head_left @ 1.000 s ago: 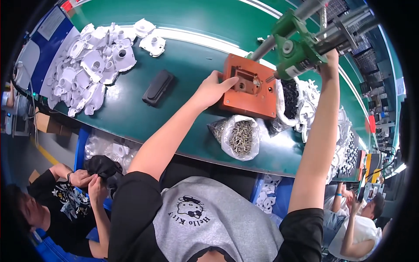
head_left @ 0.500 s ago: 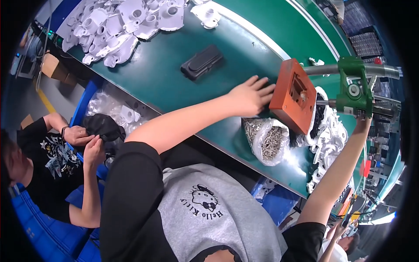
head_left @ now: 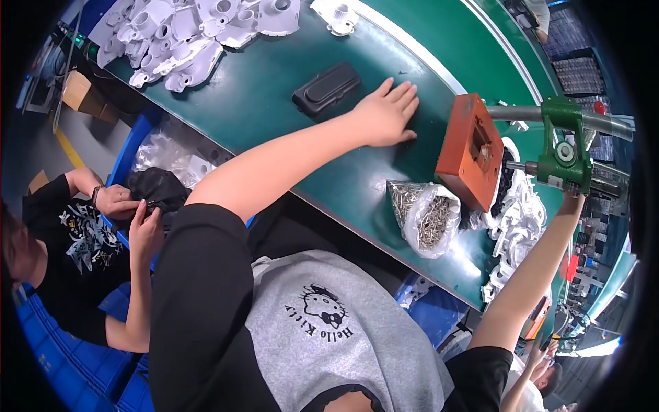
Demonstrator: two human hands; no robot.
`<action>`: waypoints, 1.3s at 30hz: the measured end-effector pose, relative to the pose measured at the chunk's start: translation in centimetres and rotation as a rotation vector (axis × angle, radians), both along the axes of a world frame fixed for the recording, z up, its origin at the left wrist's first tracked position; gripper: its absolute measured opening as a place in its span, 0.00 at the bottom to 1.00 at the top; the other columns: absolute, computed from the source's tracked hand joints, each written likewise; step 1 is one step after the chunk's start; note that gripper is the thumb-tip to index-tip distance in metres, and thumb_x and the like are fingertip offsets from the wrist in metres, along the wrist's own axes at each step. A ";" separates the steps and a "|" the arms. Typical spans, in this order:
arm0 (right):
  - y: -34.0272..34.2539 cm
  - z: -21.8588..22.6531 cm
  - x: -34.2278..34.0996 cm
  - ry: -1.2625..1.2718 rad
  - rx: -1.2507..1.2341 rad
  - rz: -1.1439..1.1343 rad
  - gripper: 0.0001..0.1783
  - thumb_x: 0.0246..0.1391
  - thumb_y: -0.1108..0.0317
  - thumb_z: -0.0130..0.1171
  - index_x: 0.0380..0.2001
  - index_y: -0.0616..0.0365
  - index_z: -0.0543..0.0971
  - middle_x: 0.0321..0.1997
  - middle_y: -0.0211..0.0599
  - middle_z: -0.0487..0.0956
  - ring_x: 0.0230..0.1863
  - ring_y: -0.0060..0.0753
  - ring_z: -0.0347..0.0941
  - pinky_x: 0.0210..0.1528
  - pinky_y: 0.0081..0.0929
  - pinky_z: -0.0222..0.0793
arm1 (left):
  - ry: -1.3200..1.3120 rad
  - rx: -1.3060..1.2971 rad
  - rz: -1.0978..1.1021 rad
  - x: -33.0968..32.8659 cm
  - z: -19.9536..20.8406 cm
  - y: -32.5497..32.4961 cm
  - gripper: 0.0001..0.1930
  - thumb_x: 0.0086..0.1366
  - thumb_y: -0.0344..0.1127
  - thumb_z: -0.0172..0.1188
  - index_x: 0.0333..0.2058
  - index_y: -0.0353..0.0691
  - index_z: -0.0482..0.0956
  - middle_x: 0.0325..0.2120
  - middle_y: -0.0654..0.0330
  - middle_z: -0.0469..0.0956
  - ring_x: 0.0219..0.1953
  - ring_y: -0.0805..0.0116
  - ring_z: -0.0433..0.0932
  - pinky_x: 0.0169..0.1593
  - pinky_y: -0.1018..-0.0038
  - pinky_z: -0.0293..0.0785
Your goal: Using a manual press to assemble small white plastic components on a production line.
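Observation:
My left hand (head_left: 388, 115) is over the green tabletop with its fingers spread and nothing in it. Just left of it lies a black oblong plastic case (head_left: 328, 89). To its right stands an orange block-shaped fixture (head_left: 461, 152) with a recess in its face, at the green press head (head_left: 564, 151) on its metal column. My right arm reaches up to that press head; my right hand (head_left: 574, 200) is mostly hidden behind it, so its fingers do not show. Below the fixture sits an open clear plastic bag of metal screws (head_left: 432, 223).
White plastic parts (head_left: 182, 41) are heaped at the far left, with one single white part (head_left: 336, 17) apart from them. More white parts (head_left: 511, 237) lie beside the press. At left, a co-worker's hands (head_left: 134, 209) hold something black above a blue bin (head_left: 130, 154).
My left hand has moved left and farther from me, away from the orange fixture toward the black case. My right hand stays at the press head. The whole view has shifted slightly.

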State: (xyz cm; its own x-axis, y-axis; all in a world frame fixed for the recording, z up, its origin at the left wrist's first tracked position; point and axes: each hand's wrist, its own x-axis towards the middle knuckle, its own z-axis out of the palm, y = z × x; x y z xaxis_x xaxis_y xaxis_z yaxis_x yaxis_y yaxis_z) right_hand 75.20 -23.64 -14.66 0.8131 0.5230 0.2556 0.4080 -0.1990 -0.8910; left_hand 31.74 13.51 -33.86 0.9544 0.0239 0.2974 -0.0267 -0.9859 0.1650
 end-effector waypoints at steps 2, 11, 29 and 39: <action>-0.4 -0.1 0.3 0.034 -0.019 0.040 0.20 0.58 0.64 0.53 0.52 0.63 0.71 0.50 0.41 0.76 0.48 0.31 0.74 0.52 0.28 0.72 | 0.067 0.038 0.043 0.7 0.5 0.8 0.37 0.66 0.58 0.42 0.61 0.31 0.58 0.65 0.47 0.53 0.69 0.55 0.47 0.68 0.55 0.40; 1.2 0.2 -1.3 -0.017 -0.003 0.067 0.18 0.59 0.63 0.53 0.48 0.62 0.72 0.43 0.37 0.77 0.42 0.29 0.74 0.44 0.28 0.73 | 0.077 0.056 0.081 3.0 0.7 2.4 0.35 0.67 0.58 0.42 0.63 0.35 0.56 0.66 0.49 0.49 0.69 0.56 0.44 0.69 0.58 0.38; 11.9 1.2 -13.4 -0.226 0.021 -0.050 0.14 0.59 0.67 0.53 0.47 0.59 0.71 0.36 0.27 0.72 0.35 0.20 0.68 0.37 0.20 0.67 | 0.320 -1.144 0.262 0.7 7.0 -4.4 0.36 0.56 0.64 0.54 0.33 0.25 0.78 0.31 0.41 0.79 0.40 0.49 0.80 0.46 0.65 0.73; 13.9 1.4 -14.7 -0.024 0.146 -0.363 0.10 0.54 0.67 0.60 0.39 0.57 0.77 0.33 0.26 0.74 0.34 0.20 0.68 0.38 0.22 0.67 | 0.142 -1.613 0.231 1.6 2.5 -5.4 0.30 0.53 0.55 0.62 0.30 0.22 0.80 0.28 0.48 0.81 0.32 0.64 0.80 0.39 0.72 0.74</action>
State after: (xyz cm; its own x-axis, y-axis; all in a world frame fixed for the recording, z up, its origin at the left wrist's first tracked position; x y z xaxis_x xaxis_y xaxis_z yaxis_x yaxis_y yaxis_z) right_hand 60.52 -9.71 -13.24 0.9316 0.1588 0.3271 0.3552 -0.2062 -0.9117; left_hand 33.34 8.13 -31.40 0.9027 0.3428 -0.2600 0.1923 0.2191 0.9566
